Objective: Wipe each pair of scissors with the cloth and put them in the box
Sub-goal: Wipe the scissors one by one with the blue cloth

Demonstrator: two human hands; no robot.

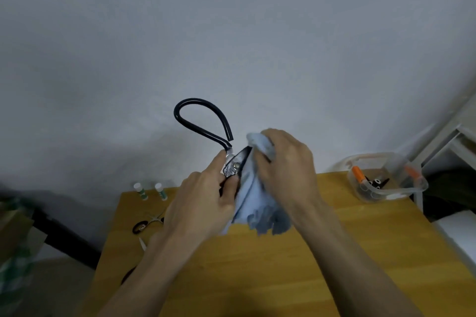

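Raised above the wooden table (296, 265), a pair of scissors with big black loop handles (198, 121) is gripped near its pivot by my left hand (203, 203). My right hand (286, 165) clutches a light blue cloth (255, 203) wrapped over the other handle beside the pivot; the cloth hangs down between both hands and hides the blades. A clear plastic box (386, 177) stands at the table's far right corner with orange-handled and black scissors inside. More scissors (146, 224) lie on the table's left side, partly behind my left forearm.
Two small white bottles with green labels (150, 192) stand at the table's far left edge. A grey wall rises behind the table. A white frame (453, 141) stands to the right of the box, and patterned bags (15, 239) sit at the left.
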